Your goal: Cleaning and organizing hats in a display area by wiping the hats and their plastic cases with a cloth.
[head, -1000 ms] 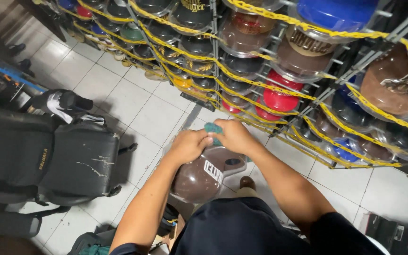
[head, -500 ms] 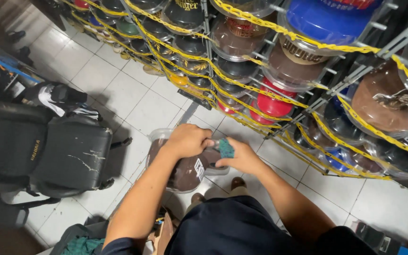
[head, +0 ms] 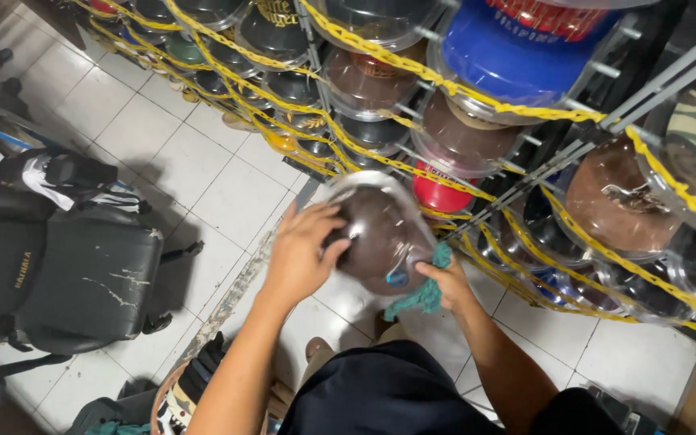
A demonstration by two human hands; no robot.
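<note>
The left hand (head: 304, 254) is covering part of the clear cap case (head: 380, 234), and its grip is hiding the near side. The right hand (head: 445, 282) is burying its fingers in the teal cloth (head: 424, 294). The frame's edges are cropping the rack (head: 606, 137) and the black chair (head: 50, 274).

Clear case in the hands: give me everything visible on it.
The clear case is a rounded, glossy plastic shell with a dark brown cap inside. It is held up in front of the rack, tilted. The left hand spreads over its left side; the right hand presses a teal cloth to its lower right edge, beside a small blue spot.
</note>
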